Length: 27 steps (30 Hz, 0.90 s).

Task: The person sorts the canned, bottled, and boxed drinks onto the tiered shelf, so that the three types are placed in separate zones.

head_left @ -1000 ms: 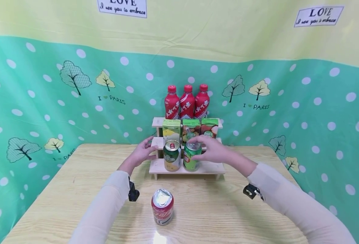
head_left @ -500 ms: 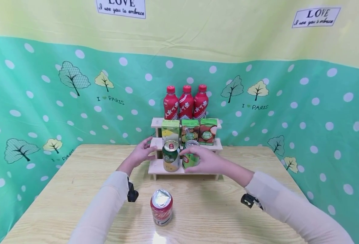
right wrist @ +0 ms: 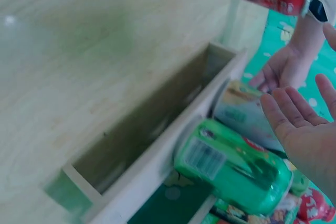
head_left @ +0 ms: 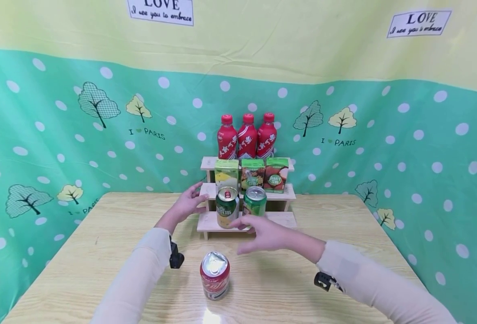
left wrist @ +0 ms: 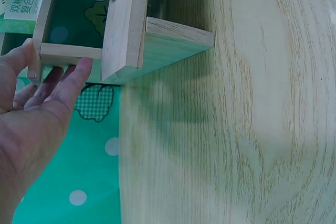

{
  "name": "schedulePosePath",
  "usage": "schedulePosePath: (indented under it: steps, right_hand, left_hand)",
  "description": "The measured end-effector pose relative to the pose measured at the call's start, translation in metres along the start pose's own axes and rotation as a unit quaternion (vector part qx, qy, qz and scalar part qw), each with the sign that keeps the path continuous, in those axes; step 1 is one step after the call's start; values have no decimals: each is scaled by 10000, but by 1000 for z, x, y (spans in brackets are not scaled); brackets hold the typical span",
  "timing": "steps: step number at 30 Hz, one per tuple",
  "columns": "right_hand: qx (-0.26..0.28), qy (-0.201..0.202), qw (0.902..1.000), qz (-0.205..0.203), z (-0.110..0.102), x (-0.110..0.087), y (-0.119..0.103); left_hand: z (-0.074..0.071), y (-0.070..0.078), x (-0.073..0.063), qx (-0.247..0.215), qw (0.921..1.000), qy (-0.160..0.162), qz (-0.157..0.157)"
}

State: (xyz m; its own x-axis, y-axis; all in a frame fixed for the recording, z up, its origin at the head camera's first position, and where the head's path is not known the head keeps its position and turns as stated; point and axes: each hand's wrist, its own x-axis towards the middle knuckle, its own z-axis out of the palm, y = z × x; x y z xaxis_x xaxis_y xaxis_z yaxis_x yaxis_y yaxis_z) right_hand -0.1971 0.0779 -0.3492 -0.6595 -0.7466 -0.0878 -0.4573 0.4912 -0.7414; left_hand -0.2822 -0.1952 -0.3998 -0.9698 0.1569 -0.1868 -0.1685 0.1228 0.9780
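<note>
A three-tier wooden shelf (head_left: 210,220) stands at the back of the table. At its left end my left hand (head_left: 186,203) holds the middle tier, thumb on the board and a finger against the side bar (left wrist: 71,52) in the left wrist view. On the lowest tier, a dark green and yellow drink can (head_left: 226,210) stands left of a bright green can (head_left: 256,201), both upright. My right hand (head_left: 264,234), fingers spread and holding nothing, is in front of the green can. A red can (head_left: 215,279) stands on the table nearer me.
Juice boxes (head_left: 252,174) line the middle tier, and red bottles (head_left: 247,138) fill the top one. Behind the wooden table (head_left: 121,252) hangs a green and yellow curtain (head_left: 149,81). Right of the green can, the lowest tier's board (head_left: 281,219) shows bare.
My right hand has let go of the green can and drawn back toward me, down over the front of the shelf. The left hand keeps its place at the shelf.
</note>
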Motion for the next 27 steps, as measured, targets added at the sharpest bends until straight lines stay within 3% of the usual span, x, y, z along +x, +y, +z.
schedulePosePath:
  steps: [3,16,27]
  right_hand:
    - [48,-58,10000,-20,7,0,2]
    - [584,-311,9976,-212,38,2,15]
    - [931,-151,9952,-255,69,-3,11]
  left_hand:
    - [-1,-7,7,94,9999,101,20]
    - [0,-8,10,31,9998,94,175]
    - [0,-9,9,-45,9999,92,120]
